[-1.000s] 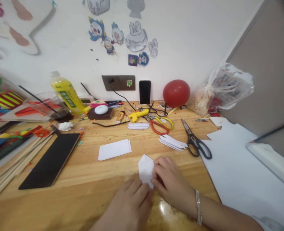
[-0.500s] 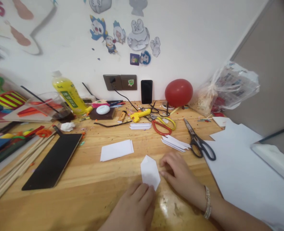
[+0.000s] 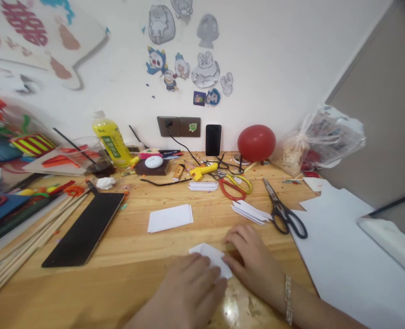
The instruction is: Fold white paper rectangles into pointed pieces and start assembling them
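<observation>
A small folded white paper [image 3: 212,256] lies flat on the wooden table [image 3: 130,274], close to me. My left hand [image 3: 189,292] rests palm down over its near edge, fingers stretched flat onto it. My right hand [image 3: 250,260], with a bracelet at the wrist, touches the paper's right edge with its fingers curled loosely. Neither hand lifts the paper off the table.
A stack of white paper rectangles [image 3: 170,218] and a fan of folded pieces [image 3: 250,212] lie beyond. Black scissors [image 3: 285,212], red and yellow scissors [image 3: 235,186], a black board [image 3: 86,228], wooden sticks [image 3: 24,246], a large white sheet [image 3: 346,260], a red balloon [image 3: 256,142] and a yellow bottle [image 3: 110,141] surround them.
The folded paper has turned from pointing away from me to lying sideways and flatter. My left hand has slid forward over it. The camera has tilted upward a little.
</observation>
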### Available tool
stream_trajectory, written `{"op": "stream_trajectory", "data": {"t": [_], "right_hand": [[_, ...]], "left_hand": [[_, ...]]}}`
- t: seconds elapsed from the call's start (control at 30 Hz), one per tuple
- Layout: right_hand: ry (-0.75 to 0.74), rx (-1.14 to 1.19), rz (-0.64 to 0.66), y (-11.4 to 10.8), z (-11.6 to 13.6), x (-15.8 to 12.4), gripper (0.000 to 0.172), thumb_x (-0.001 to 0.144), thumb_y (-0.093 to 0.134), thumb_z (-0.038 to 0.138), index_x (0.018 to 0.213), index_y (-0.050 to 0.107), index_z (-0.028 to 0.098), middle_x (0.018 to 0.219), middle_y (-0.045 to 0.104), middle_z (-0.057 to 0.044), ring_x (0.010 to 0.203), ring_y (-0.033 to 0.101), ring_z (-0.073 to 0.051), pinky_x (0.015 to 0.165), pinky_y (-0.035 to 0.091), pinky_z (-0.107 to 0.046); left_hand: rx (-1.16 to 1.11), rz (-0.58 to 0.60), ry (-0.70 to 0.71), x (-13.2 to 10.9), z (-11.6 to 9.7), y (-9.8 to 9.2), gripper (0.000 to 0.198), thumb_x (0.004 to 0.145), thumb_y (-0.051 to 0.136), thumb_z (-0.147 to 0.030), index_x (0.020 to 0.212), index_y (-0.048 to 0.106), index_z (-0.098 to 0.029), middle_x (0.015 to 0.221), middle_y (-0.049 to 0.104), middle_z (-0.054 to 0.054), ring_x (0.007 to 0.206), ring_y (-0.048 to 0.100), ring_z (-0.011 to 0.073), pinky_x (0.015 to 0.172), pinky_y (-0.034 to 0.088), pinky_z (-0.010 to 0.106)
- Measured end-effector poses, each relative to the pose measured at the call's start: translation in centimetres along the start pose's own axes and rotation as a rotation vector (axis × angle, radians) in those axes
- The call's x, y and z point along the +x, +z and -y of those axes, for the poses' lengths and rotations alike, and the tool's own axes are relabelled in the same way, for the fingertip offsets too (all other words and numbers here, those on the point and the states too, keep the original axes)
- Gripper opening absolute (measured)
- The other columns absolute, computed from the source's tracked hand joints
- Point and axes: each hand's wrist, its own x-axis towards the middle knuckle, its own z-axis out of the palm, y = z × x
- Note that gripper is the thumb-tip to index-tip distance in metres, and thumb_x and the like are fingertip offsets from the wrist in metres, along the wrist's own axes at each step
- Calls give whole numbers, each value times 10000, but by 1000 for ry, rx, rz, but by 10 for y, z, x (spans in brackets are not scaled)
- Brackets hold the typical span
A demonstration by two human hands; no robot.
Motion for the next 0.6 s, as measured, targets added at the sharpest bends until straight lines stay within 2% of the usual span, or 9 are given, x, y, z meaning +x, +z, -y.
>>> {"op": "stream_trajectory", "data": {"t": [0.1, 0.2, 0.27, 0.4, 0.5, 0.6], "right_hand": [[-138, 18, -30, -5, -1, 1, 83, 826, 521, 105, 790, 556, 171, 806, 570, -52, 786, 483, -203, 709, 387, -345], [-347, -17, 67, -8, 0, 0, 95, 851, 525, 187, 762, 559, 179, 770, 584, -37, 747, 479, -186, 678, 374, -323], [-417, -101, 138, -6, 0, -1, 104, 818, 595, 256, 751, 563, 183, 793, 602, -37, 766, 484, -192, 676, 368, -323], [-336, -185, 180, -2, -1, -1, 126, 783, 655, 263, 748, 569, 179, 802, 604, -36, 781, 492, -194, 685, 380, -316], [-306, -206, 143, -3, -2, 1, 77, 801, 623, 204, 747, 576, 176, 795, 601, -45, 767, 493, -197, 681, 387, -317], [-304, -201, 123, -6, -2, 2, 95, 810, 616, 223, 733, 577, 184, 780, 598, -44, 764, 498, -201, 680, 390, -321]], "left_hand": [[32, 25, -114, -5, 22, -5, 242, 908, 371, -118, 880, 610, -148, 814, 657, 77, 768, 571, 205, 696, 500, 360], [76, 106, -108, -12, 41, -1, 252, 916, 375, -130, 863, 621, -143, 809, 660, 73, 772, 565, 213, 695, 497, 372], [99, 122, -126, -14, 46, 1, 248, 913, 382, -129, 865, 625, -142, 820, 657, 72, 774, 559, 211, 702, 494, 375], [111, 113, -148, -12, 41, 3, 243, 907, 391, -133, 854, 628, -150, 803, 637, 61, 774, 549, 201, 708, 488, 357], [96, 102, -148, -12, 37, 6, 223, 906, 417, -169, 823, 622, -155, 783, 629, 52, 773, 551, 201, 700, 482, 351], [98, 69, -141, -13, 38, 10, 244, 920, 410, -164, 777, 608, -157, 739, 627, 36, 737, 549, 192, 675, 468, 334]]}}
